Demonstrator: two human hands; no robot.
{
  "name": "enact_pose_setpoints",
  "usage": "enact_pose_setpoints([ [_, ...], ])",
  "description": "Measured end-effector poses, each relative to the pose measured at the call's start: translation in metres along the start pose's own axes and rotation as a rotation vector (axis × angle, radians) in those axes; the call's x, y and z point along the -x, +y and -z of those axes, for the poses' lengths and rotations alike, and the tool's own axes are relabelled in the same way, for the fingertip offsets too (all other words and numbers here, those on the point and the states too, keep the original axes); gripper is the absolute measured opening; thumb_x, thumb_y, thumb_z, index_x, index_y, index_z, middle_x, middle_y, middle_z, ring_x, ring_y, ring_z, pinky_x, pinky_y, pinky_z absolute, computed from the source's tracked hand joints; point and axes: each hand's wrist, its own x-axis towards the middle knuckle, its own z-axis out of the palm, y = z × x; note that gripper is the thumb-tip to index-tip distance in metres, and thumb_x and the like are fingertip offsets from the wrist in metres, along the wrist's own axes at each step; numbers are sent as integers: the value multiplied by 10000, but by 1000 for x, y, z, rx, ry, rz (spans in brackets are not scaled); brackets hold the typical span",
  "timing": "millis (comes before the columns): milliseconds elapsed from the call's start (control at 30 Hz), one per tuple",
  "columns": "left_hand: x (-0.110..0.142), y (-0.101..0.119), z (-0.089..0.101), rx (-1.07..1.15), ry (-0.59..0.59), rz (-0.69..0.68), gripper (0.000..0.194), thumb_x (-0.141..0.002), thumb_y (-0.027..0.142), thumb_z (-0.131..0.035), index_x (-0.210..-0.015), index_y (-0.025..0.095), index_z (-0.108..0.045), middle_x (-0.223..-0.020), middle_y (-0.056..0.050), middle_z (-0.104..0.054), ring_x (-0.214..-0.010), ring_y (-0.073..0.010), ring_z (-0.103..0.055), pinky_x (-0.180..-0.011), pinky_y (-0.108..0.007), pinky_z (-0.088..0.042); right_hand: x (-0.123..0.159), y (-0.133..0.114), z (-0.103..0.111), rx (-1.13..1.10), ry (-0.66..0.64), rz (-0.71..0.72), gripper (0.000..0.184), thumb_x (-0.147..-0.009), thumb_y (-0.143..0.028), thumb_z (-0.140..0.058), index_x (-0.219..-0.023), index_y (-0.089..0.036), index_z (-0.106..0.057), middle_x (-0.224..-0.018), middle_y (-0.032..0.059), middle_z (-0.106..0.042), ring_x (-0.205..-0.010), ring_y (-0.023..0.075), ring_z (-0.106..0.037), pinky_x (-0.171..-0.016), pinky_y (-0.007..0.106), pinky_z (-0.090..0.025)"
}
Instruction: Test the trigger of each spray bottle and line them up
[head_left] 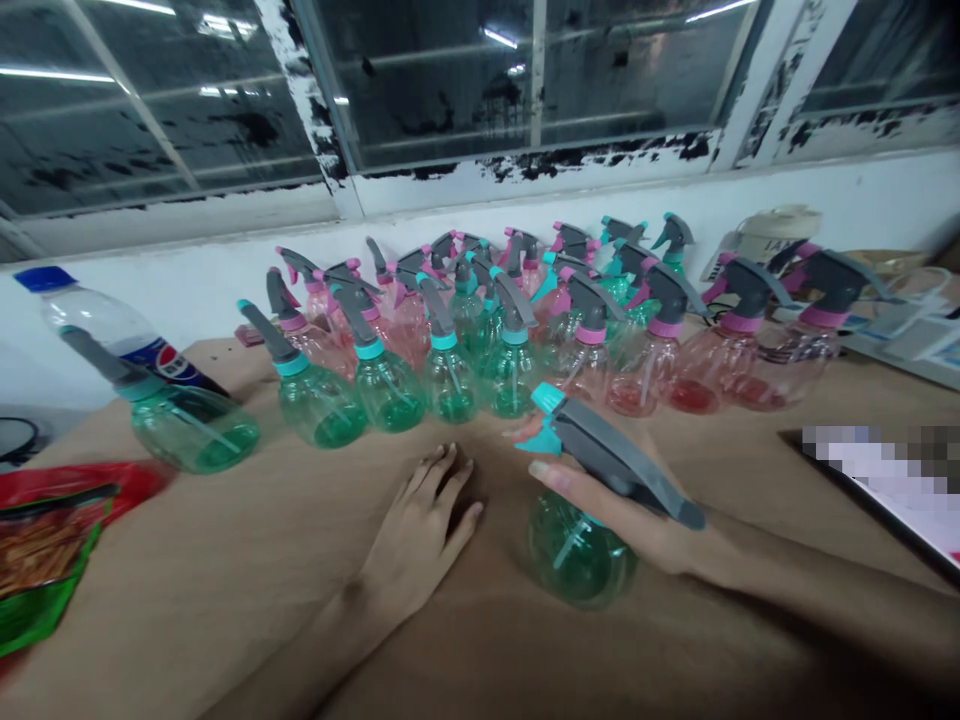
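My right hand (pixel 637 520) is closed around the neck of a green spray bottle (pixel 581 570) with a grey and teal trigger head. Its nozzle points away and to the left, and a dip tube shows through the clear body. Flat on the wooden table (pixel 285 590) lies my left hand (pixel 424 520), fingers stretched out, holding nothing. Just beyond it stands a front row of green spray bottles, among them one with a teal collar (pixel 453 385). Pink spray bottles (pixel 694 375) continue that row to the right.
More pink and green spray bottles crowd toward the wall. At left are a Pepsi bottle (pixel 139 335), a separate green spray bottle (pixel 195 430) and a red and green snack packet (pixel 52 560). A dark-edged, partly blurred flat item (pixel 885 490) lies at right, before a pale device (pixel 915 330).
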Motion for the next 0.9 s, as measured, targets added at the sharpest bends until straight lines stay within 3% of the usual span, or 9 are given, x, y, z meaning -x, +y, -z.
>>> enact_pose_setpoints([
  [167, 1, 0, -1, -6, 11, -7, 394, -957, 334, -394, -1296, 142, -452, -1378, -135, -448, -1273, -277, -401, -1023, -474, -373, 2, -2, -1, 31, 17, -23, 258, -814, -299, -590, -1056, -211, -584, -841, 27, -645, -705, 165, -614, -649, 297, -508],
  [433, 0, 0, -1, 2, 8, 2, 422, -953, 349, -407, -1323, 148, -429, -1386, -131, -444, -1276, -272, -400, -1033, -471, -361, 2, -3, -1, 73, 11, -20, 75, -834, -298, -542, -797, -237, -565, -685, -12, -544, -605, 140, -532, -601, 291, -471],
  [567, 1, 0, -2, -8, 12, -4, 401, -955, 343, -393, -1301, 151, -461, -1384, -134, -447, -1279, -275, -398, -1032, -480, -356, 2, -3, -1, 4, -16, -67, 165, -842, -299, -537, -979, -231, -598, -687, -17, -566, -552, 131, -525, -573, 289, -472],
  [667, 0, -1, -2, -14, 13, -8, 398, -956, 343, -391, -1303, 163, -462, -1386, -125, -448, -1283, -270, -397, -1033, -476, -357, 2, -3, -2, -9, -7, -60, 232, -830, -281, -561, -1054, -225, -587, -760, -6, -612, -620, 138, -577, -612, 289, -487],
  [833, -1, -1, 0, -52, -16, -17, 416, -955, 330, -383, -1298, 114, -475, -1389, -151, -443, -1283, -283, -399, -1034, -474, -360, 1, -2, 1, -8, 5, -6, 83, -838, -282, -567, -909, -240, -577, -785, -16, -613, -658, 128, -591, -633, 272, -488],
  [900, -1, 0, 1, -61, -21, -20, 420, -955, 330, -382, -1303, 112, -473, -1395, -151, -438, -1283, -281, -400, -1037, -466, -360, 1, -1, 2, -10, -30, 1, 111, -857, -334, -541, -827, -230, -563, -749, -11, -594, -667, 133, -584, -648, 282, -485],
])
